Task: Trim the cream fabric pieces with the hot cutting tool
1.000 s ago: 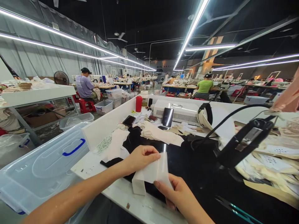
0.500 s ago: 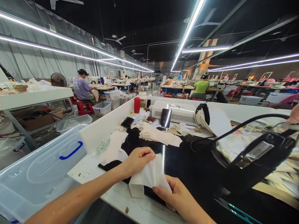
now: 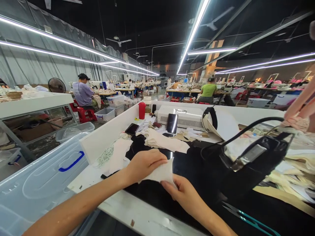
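A small piece of white fabric (image 3: 159, 173) is stretched between both hands above the black work surface (image 3: 194, 177). My left hand (image 3: 145, 166) grips its upper left side, thumb and fingers pressed together. On the lower right edge of the cloth, my right hand (image 3: 180, 190) is closed in a pinch. Beyond the hands lies a stack of cream fabric pieces (image 3: 164, 141). More white cloth (image 3: 117, 155) rests to the left, beside a tangle of pale green cord (image 3: 105, 155).
Teal-handled scissors (image 3: 251, 218) lie at the right, below a black machine (image 3: 256, 164) with a thick cable. A phone (image 3: 172, 123) leans on a white vented box (image 3: 192, 117). A red cup (image 3: 141, 110) stands behind. A lidded plastic bin (image 3: 49, 183) is on the left.
The white fabric has been folded or drawn up, so its hanging lower flap no longer shows. My left hand has turned over it slightly. The view has shifted a little.
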{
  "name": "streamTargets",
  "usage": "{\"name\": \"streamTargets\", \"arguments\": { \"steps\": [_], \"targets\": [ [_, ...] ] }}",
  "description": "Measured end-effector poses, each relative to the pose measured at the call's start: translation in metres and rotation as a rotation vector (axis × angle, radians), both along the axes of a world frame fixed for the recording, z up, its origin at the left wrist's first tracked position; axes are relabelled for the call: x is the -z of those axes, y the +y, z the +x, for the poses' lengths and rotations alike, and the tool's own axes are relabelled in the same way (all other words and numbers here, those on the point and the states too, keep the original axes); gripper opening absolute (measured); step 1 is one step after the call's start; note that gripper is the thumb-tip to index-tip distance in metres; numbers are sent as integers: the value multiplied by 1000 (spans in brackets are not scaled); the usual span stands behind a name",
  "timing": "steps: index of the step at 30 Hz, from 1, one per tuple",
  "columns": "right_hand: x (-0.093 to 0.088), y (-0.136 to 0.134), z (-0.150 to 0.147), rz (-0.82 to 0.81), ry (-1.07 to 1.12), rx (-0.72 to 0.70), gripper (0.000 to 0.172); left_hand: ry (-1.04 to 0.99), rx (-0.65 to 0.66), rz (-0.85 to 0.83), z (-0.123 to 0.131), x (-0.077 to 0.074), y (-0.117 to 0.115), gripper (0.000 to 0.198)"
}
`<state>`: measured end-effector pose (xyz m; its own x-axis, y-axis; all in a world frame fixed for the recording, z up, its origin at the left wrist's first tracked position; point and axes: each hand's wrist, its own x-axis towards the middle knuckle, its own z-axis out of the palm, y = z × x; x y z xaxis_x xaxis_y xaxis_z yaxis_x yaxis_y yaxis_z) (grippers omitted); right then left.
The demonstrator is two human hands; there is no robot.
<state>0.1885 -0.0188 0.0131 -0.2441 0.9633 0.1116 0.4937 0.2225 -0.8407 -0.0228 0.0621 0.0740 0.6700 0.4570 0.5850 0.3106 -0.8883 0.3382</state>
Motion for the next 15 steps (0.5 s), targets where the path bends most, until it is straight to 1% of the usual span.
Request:
{"name": "streamTargets", "arguments": {
  "steps": [2, 3, 4, 5, 8, 10, 12, 15],
  "targets": [
    [3, 15, 12, 95, -52, 53, 36, 82, 45, 343, 0, 3, 1, 30],
    [6, 22, 19, 141, -85, 81, 34, 125, 72, 480, 0, 8, 1, 29],
    [9, 28, 26, 182, -124, 109, 34, 168, 99, 577, 2, 16, -1, 26],
    [13, 34, 33, 217, -167, 138, 37, 208, 121, 624, 3, 25, -3, 23],
    [24, 46, 50, 290, -311, 207, 40, 280, 161, 578, 10, 57, -11, 30],
    [29, 50, 60, 323, -408, 247, 39, 318, 160, 507, 12, 74, -17, 26],
    [32, 51, 69, 350, -494, 292, 43, 346, 148, 439, 11, 81, -22, 19],
    [31, 46, 76, 390, -588, 317, 51, 358, 149, 379, 8, 81, -25, 13]
  ]
}}
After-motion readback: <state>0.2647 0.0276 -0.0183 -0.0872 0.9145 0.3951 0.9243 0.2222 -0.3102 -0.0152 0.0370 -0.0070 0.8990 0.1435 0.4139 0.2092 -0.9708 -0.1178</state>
